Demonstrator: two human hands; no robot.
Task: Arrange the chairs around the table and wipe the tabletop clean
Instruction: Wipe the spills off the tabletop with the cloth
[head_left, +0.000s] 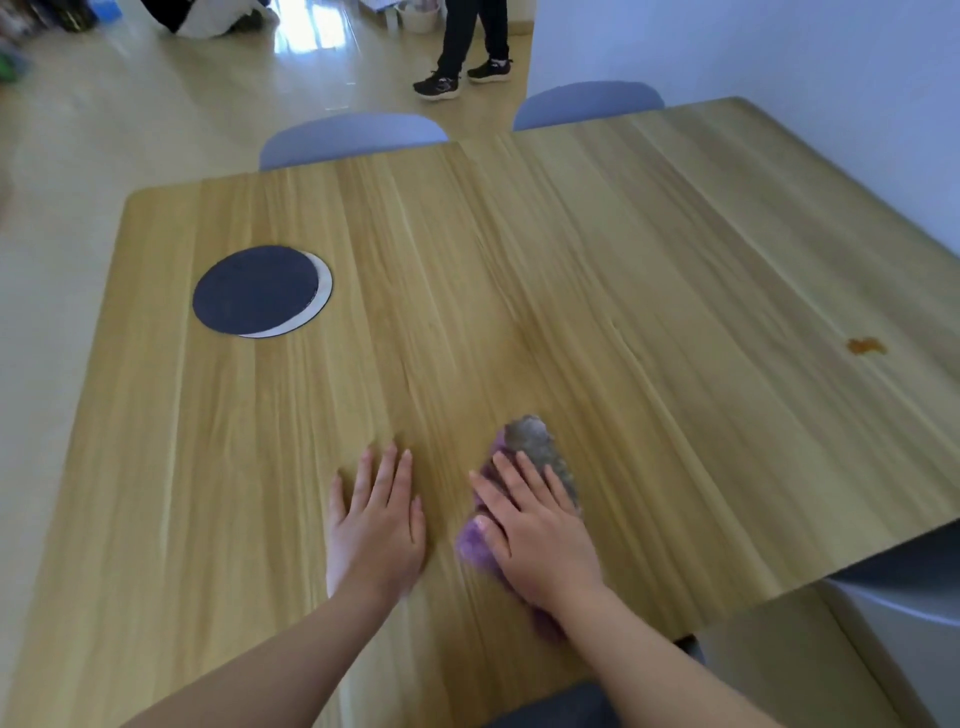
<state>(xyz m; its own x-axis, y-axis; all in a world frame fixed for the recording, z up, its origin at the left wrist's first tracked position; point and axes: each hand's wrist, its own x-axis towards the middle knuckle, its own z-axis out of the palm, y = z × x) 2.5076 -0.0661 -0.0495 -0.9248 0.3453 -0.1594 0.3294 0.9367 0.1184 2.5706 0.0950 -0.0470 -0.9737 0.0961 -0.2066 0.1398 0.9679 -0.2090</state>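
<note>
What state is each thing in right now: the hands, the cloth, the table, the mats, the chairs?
Left hand: flat on the tabletop, fingers straight, holding nothing.
Right hand: pressing flat on the cloth.
Cloth: bunched up under the right hand.
Tabletop: carries an orange-brown stain, not yet wiped.
Dark mat: lying flat, overlapping a white disc.
Left blue chair: tucked against the far edge.
Right blue chair: tucked in likewise.

On the light wooden bench (623, 260) a dark round mat (254, 288) is set at left and a purple-and-grey cloth (535, 441) near the front (under the right hand (540, 540)); two blue round-backed chairs (353, 137) (589, 104) are placed behind.
</note>
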